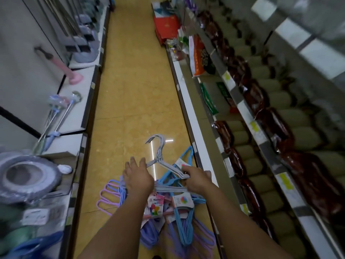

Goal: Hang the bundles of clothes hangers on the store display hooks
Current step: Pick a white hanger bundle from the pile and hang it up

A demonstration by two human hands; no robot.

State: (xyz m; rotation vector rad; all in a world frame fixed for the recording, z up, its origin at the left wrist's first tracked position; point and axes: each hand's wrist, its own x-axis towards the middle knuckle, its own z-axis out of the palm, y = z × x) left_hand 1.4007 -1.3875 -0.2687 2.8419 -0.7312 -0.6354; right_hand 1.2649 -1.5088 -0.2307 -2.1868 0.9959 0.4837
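My right hand point(196, 179) has its grip pinched on the grey hanger bundle point(166, 168), held over the aisle floor point(130, 90). My left hand point(137, 176) lies released, fingers straight, across the bundle's other shoulder, above the blue and purple bundles point(183, 221).

Both bare forearms reach forward; the left hand point(137, 177) spreads its fingers point(133, 160) loosely, the right hand point(197, 179) is curled, pinching.
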